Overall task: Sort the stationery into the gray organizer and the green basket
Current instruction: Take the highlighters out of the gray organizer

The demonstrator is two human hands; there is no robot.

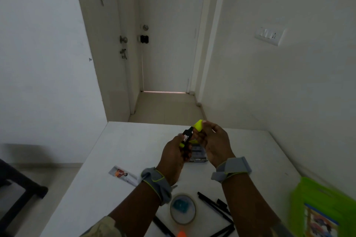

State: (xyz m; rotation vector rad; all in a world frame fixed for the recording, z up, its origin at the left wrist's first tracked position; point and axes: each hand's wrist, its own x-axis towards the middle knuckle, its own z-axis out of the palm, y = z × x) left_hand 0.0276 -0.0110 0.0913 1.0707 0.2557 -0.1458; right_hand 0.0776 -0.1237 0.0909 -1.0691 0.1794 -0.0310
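Note:
Above the white table (125,140), my left hand (174,157) grips the black-labelled body of a yellow highlighter (187,136). My right hand (212,144) pinches its yellow cap (198,124), which sits just off the highlighter's tip. The green basket (316,204) stands at the table's right edge, blurred, with a printed item inside. The gray organizer is not in view.
Under my forearms lie a tape roll (183,209) around a small blue item, several black pens (213,206) and an orange marker tip (181,234). A clear packet (198,157) lies beneath my hands. A bookmark card (123,175) rests to the left. A dark chair (17,188) stands at far left.

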